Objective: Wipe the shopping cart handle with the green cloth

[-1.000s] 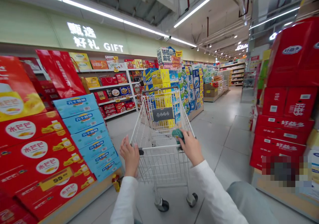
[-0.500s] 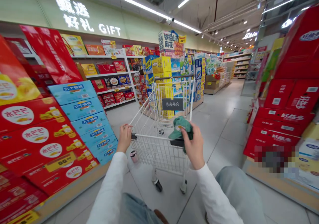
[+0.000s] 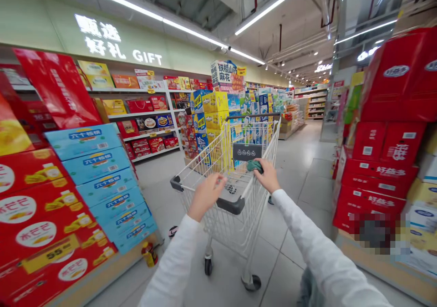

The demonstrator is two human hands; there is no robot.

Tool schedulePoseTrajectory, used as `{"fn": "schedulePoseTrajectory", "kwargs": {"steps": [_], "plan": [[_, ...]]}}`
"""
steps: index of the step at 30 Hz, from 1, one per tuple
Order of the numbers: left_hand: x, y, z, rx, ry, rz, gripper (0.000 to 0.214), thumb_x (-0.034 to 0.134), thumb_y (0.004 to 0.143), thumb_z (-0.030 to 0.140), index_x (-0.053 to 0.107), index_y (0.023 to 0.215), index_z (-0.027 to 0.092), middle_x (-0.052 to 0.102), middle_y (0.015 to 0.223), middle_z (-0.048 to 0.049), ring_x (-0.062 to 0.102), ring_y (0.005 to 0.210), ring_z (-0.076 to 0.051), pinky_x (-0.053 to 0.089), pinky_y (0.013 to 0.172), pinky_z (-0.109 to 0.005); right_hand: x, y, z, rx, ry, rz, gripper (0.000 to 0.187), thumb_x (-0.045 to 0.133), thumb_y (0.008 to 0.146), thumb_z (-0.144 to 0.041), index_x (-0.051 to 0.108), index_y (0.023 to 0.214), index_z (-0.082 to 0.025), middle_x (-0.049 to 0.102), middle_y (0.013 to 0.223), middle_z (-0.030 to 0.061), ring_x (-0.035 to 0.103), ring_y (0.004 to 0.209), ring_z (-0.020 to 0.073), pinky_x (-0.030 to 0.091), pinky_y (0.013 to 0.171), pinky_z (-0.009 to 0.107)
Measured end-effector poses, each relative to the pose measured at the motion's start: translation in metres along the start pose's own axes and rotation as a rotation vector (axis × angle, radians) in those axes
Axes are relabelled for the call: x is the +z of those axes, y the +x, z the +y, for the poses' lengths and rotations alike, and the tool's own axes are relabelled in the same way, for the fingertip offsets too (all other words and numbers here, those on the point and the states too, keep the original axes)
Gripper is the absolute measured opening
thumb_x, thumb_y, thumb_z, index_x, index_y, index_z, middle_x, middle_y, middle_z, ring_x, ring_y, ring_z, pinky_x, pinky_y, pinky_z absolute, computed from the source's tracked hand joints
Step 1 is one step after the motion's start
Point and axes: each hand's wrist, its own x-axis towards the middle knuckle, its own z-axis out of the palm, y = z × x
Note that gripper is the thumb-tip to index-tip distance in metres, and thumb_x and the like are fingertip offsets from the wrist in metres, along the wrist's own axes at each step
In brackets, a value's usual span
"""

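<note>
A white wire shopping cart [image 3: 205, 170] stands in the aisle in front of me, turned to the right. My left hand [image 3: 205, 195] rests closed on its grey handle bar [image 3: 228, 204]. My right hand [image 3: 268, 176] reaches further along the cart's right rim, fingers closed on a green cloth [image 3: 254, 165] pressed against the rim. Both arms wear white sleeves. The basket looks empty.
Stacked red and blue gift boxes [image 3: 85, 170] line the left. Red cartons [image 3: 385, 161] are piled on the right. A yellow and blue box display [image 3: 218, 111] stands ahead, behind the cart. Grey tiled floor [image 3: 307, 179] runs on to the right. A small bottle [image 3: 148, 253] sits by the left shelf base.
The cart has swung round to the right. My left hand has moved along the handle toward its middle. My right hand with the cloth has slid forward along the right rim.
</note>
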Motion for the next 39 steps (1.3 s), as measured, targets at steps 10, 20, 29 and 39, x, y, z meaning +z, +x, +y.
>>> {"fn": "schedulePoseTrajectory", "kwargs": {"steps": [10,20,29,39], "plan": [[0.062,0.005,0.034,-0.232,0.501,-0.240,0.047,0.050,0.077,0.056,0.069,0.091,0.016,0.070,0.089,-0.0146,0.065,0.090,-0.028,0.048,0.076,-0.036,0.001,-0.021,-0.032,-0.040,0.047,-0.185,0.036,0.053,0.072,-0.030,0.057,0.106,-0.020,0.063,0.102,0.0077,0.053,0.094,0.0244,0.040,0.086,0.038],[0.046,0.010,-0.014,-0.279,0.531,-0.211,0.051,0.050,0.074,0.059,0.071,0.089,0.015,0.070,0.085,-0.0163,0.065,0.090,-0.030,0.048,0.076,-0.035,-0.040,0.047,-0.067,0.031,0.075,0.059,0.054,0.064,0.070,-0.038,0.051,0.119,-0.019,0.059,0.108,0.0089,0.054,0.097,0.0238,0.041,0.085,0.037],[0.026,0.004,-0.053,-0.236,0.513,-0.193,0.052,0.050,0.071,0.063,0.072,0.083,0.018,0.070,0.082,-0.0138,0.065,0.088,-0.027,0.047,0.075,-0.033,0.036,-0.009,-0.108,-0.357,-0.099,-0.556,0.044,0.049,0.084,-0.056,0.059,0.106,-0.019,0.053,0.110,0.0095,0.051,0.098,0.0207,0.039,0.083,0.032],[0.003,-0.008,-0.081,-0.226,0.445,-0.178,0.042,0.050,0.074,0.054,0.070,0.066,0.019,0.069,0.066,-0.0075,0.064,0.074,-0.022,0.044,0.066,-0.027,0.059,-0.024,-0.135,-0.391,-0.122,-0.512,0.033,0.040,0.092,-0.046,0.059,0.113,-0.029,0.057,0.116,0.0034,0.056,0.100,0.0166,0.039,0.073,0.024]]}}
